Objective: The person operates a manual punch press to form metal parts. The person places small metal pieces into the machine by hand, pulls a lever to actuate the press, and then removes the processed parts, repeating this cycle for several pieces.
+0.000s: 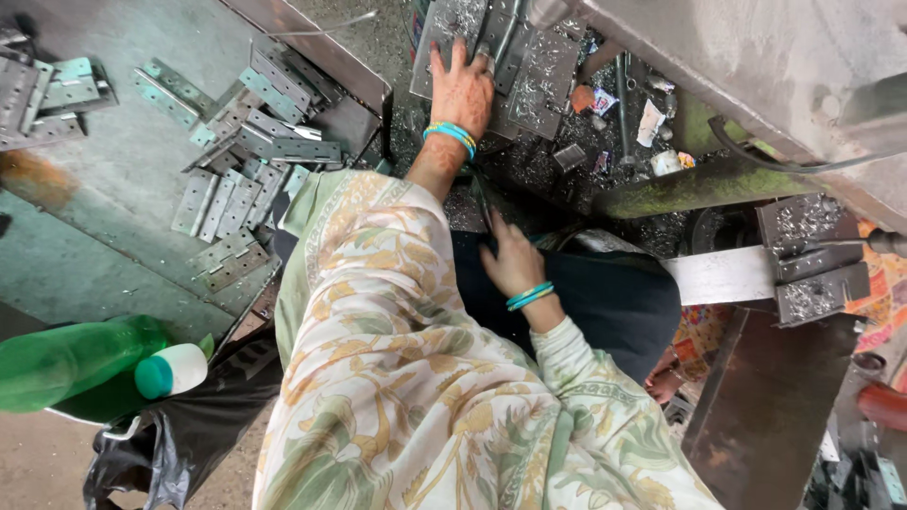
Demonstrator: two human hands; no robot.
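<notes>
Green plastic bottle (66, 364) with a white cap, lying at lower left. Black plastic bag (189, 434): just right of and below the bottle. Loose pile of grey metal hinges (246, 142): above the bottle, on a worn green-grey tray (104, 208).

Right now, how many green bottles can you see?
1: a green bottle with a white-and-green cap lies at the lower left, beside a black bag. More could be hidden outside the picture.

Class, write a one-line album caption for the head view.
Left hand pressed on metal plates, right hand near lap, hinges piled beside.
</notes>
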